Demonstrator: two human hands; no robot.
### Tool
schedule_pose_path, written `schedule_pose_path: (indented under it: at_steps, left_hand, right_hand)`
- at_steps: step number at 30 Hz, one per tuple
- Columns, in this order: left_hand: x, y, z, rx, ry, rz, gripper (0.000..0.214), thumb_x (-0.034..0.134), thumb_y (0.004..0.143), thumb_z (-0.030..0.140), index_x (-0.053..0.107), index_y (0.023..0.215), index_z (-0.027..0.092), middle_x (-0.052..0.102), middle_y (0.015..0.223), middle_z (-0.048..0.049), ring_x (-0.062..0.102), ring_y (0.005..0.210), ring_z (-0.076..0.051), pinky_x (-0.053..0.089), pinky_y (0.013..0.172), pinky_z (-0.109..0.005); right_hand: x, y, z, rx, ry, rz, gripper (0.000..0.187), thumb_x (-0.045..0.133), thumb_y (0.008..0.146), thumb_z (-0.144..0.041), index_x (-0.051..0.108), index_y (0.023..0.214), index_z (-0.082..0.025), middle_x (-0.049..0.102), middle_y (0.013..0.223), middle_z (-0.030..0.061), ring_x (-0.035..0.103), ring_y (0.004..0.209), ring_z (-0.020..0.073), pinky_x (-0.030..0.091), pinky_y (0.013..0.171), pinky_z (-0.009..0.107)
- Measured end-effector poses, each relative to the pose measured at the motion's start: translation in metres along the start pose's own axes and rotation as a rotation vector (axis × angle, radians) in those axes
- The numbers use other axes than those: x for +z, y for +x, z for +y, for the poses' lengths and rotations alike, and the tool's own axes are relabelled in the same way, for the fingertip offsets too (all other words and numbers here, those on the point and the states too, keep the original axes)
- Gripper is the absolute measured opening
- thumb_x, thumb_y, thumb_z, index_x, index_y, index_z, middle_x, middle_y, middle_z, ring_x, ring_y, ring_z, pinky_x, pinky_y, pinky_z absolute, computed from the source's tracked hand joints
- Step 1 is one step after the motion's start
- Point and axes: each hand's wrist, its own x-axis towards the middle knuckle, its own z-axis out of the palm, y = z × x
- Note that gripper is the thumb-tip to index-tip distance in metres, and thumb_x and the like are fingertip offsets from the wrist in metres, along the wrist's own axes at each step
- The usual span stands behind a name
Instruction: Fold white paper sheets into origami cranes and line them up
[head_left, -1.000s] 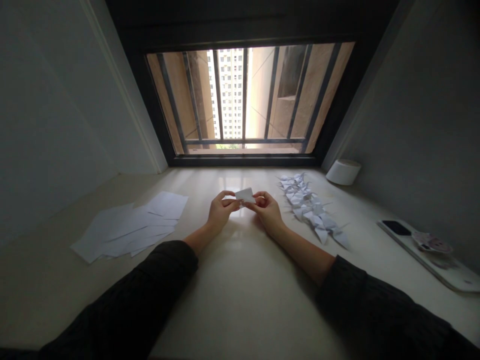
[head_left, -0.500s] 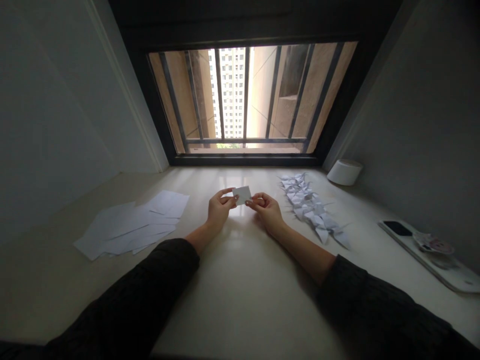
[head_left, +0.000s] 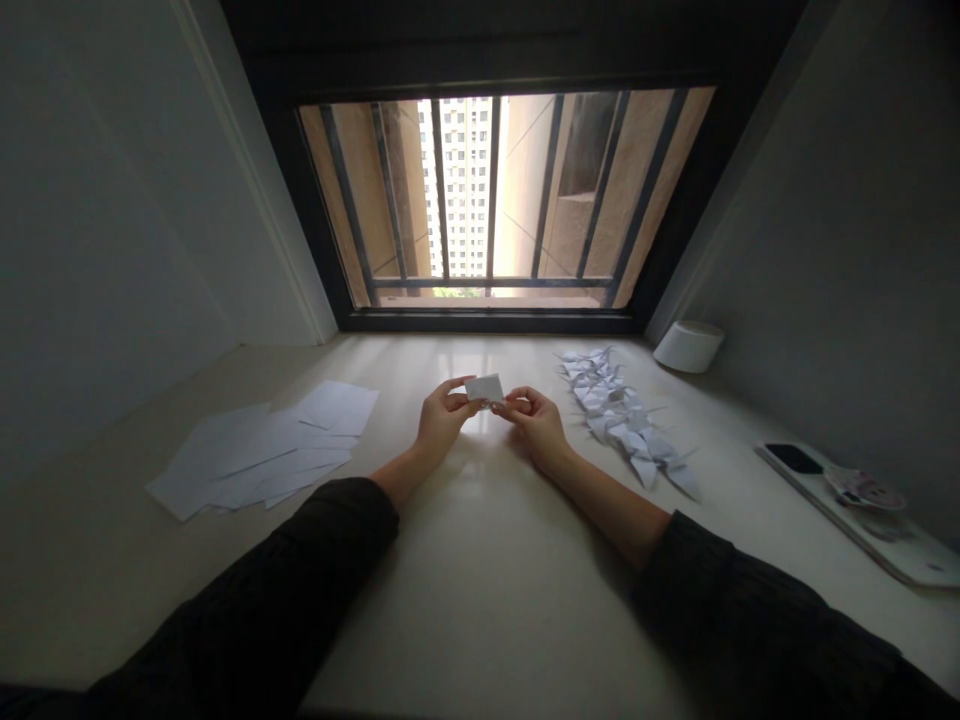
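A small folded piece of white paper [head_left: 484, 387] is held just above the pale table [head_left: 480, 580], a little in front of the window. My left hand [head_left: 441, 418] pinches its left edge with thumb and fingers. My right hand [head_left: 534, 421] pinches its lower right edge, fingers curled. Both forearms in dark sleeves reach in from the near edge. To the right of my right hand lies a row of several folded white paper cranes [head_left: 626, 425]. To the left of my left hand lies a spread of flat white sheets [head_left: 262, 450].
A barred window [head_left: 487, 200] stands at the table's far end. A white round container [head_left: 688, 345] sits at the back right. Along the right wall lies a white tray [head_left: 862, 510] with a dark phone [head_left: 793, 457] and a small patterned object. Walls close in on both sides.
The paper has been turned and tilted between my fingertips, from flat-lying to a more upright face and then lower again. Both hands stayed in the same spot.
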Motion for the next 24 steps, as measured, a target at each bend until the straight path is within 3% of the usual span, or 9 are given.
schedule_pose_path:
  at_steps: [6,14,17,21,24]
  left_hand:
    - [-0.001,0.002,-0.004,-0.05,-0.058,0.017,0.045,0.076,0.06,0.034,0.065,0.096,0.01,0.071,0.084,-0.0113,0.065,0.075,-0.019,0.05,0.07,-0.032]
    - [-0.003,0.005,-0.011,0.023,0.007,0.025,0.032,0.069,0.068,0.033,0.065,0.093,0.012,0.069,0.077,-0.0063,0.064,0.073,-0.017,0.05,0.067,-0.028]
    - [-0.005,0.006,-0.012,0.108,0.139,0.005,0.032,0.063,0.073,0.031,0.065,0.1,0.015,0.067,0.073,-0.0036,0.062,0.07,-0.016,0.05,0.062,-0.026]
    - [-0.005,0.0,-0.007,0.197,0.312,-0.033,0.032,0.054,0.08,0.03,0.064,0.11,0.024,0.068,0.089,-0.004,0.061,0.076,-0.016,0.047,0.057,-0.022]
    - [-0.002,-0.005,-0.001,0.24,0.351,-0.03,0.03,0.053,0.081,0.028,0.066,0.107,0.026,0.066,0.102,-0.0046,0.059,0.08,-0.017,0.046,0.058,-0.023]
  right_hand:
    - [0.001,0.0,0.001,-0.013,-0.012,-0.019,0.03,0.081,0.053,-0.027,0.058,0.07,-0.02,0.069,0.061,-0.002,0.062,0.059,0.0127,0.046,0.065,0.026]
    - [-0.002,0.002,0.006,-0.123,-0.18,-0.075,0.03,0.075,0.062,-0.031,0.051,0.078,-0.022,0.06,0.061,-0.005,0.056,0.056,0.0114,0.043,0.058,0.026]
    - [-0.001,0.0,0.005,-0.24,-0.337,-0.089,0.034,0.072,0.063,-0.031,0.046,0.083,-0.024,0.06,0.077,-0.0029,0.058,0.065,0.0129,0.045,0.061,0.027]
    - [0.004,-0.009,-0.002,-0.362,-0.473,-0.135,0.034,0.068,0.068,-0.029,0.046,0.094,-0.025,0.059,0.102,0.0025,0.059,0.08,0.0153,0.048,0.072,0.03]
    - [0.007,-0.014,-0.008,-0.381,-0.491,-0.155,0.028,0.064,0.073,-0.029,0.052,0.098,-0.025,0.061,0.102,0.0037,0.059,0.082,0.0163,0.048,0.075,0.032]
